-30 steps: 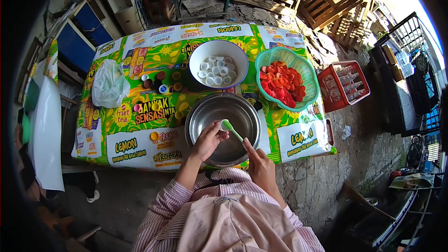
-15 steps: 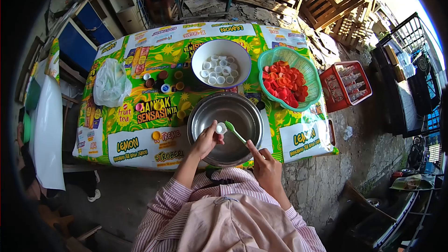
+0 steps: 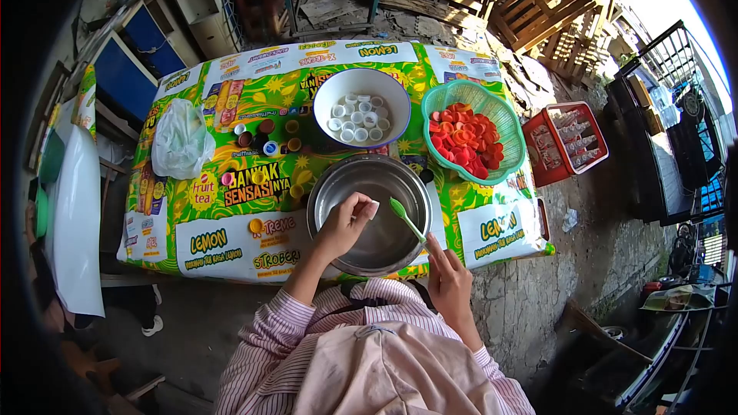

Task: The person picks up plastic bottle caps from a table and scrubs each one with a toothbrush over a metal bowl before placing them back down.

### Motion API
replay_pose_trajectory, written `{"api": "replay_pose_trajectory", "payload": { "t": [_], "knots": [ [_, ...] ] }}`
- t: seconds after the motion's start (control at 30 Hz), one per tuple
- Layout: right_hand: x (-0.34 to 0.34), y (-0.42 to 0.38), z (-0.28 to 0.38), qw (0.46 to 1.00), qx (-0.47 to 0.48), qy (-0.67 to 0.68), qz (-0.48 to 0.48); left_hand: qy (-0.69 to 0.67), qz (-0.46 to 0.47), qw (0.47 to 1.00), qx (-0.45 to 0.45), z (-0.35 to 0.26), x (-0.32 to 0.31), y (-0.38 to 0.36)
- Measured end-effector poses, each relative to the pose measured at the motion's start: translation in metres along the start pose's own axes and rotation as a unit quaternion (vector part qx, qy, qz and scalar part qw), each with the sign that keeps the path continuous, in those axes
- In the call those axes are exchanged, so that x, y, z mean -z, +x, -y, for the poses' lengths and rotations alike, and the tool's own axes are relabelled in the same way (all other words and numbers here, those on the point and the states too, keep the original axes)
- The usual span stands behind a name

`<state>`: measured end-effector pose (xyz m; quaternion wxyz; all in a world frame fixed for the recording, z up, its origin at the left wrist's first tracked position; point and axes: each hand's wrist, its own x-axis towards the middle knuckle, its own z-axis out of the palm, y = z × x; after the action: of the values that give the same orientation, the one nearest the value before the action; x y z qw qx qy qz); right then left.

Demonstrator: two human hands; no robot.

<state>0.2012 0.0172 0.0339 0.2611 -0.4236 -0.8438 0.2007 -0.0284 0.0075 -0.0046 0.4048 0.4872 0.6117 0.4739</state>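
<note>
My left hand (image 3: 346,224) pinches a white bottle cap (image 3: 371,210) over the left part of a steel basin (image 3: 317,184). In my right hand (image 3: 448,280) is a green toothbrush (image 3: 406,217), gripped by its handle; its bristle head points up and left, a little apart from the cap. Behind the basin stands a white enamel bowl (image 3: 327,89) holding several white caps (image 3: 357,117). To its right, a green plastic basket (image 3: 510,111) holds a heap of red caps (image 3: 465,138).
Loose coloured caps (image 3: 265,129) and a clear plastic bag (image 3: 183,138) lie on the left of the printed tablecloth (image 3: 231,223). A red crate (image 3: 550,173) with clear items stands right of the table. Wooden pallets (image 3: 550,0) lean beyond it.
The cap has turned side-on in my left hand and moved slightly up and right. My right hand has drawn the toothbrush right, away from the cap.
</note>
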Motion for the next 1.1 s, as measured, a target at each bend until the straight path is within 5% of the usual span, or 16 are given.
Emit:
{"api": "replay_pose_trajectory", "payload": {
  "t": [0.17,0.23,0.3,0.37,0.4,0.5,0.63,0.7,0.83,0.97,1.1],
  "knots": [
    [-0.019,-0.012,-0.009,0.998,-0.064,0.024,-0.018,0.010,0.010,1.000,-0.012,-0.002,-0.007,-0.001],
    [-0.023,-0.014,-0.012,0.991,-0.102,-0.055,0.072,0.424,0.012,0.901,-0.094,0.009,-0.008,-0.005],
    [-0.017,-0.013,-0.006,0.994,-0.098,-0.017,0.033,0.315,0.024,0.948,-0.026,-0.009,-0.005,-0.006],
    [-0.014,-0.016,-0.008,0.995,-0.088,0.040,-0.004,0.250,-0.035,0.955,-0.156,-0.013,-0.004,-0.006],
    [-0.015,-0.016,-0.010,0.996,-0.077,0.041,-0.013,0.247,-0.045,0.956,-0.152,-0.010,-0.006,-0.006],
    [-0.021,-0.016,-0.012,0.991,-0.073,-0.068,0.091,0.415,0.030,0.901,-0.124,0.005,-0.003,-0.015],
    [-0.018,-0.018,-0.005,0.998,-0.032,0.045,0.005,0.254,-0.016,0.957,-0.136,-0.017,-0.008,-0.017],
    [-0.024,-0.020,-0.004,0.997,-0.053,0.047,0.012,0.449,0.000,0.883,-0.134,-0.003,-0.005,-0.017],
    [-0.025,-0.018,-0.008,0.998,-0.058,0.029,0.012,0.285,-0.033,0.950,-0.123,-0.009,-0.006,-0.018],
    [-0.024,-0.016,-0.012,0.997,-0.065,0.043,0.023,0.401,0.010,0.909,-0.114,0.006,0.006,-0.011],
    [-0.026,-0.014,-0.012,0.997,-0.051,0.059,0.001,0.345,-0.096,0.927,-0.107,-0.001,0.023,0.014]
  ]
}}
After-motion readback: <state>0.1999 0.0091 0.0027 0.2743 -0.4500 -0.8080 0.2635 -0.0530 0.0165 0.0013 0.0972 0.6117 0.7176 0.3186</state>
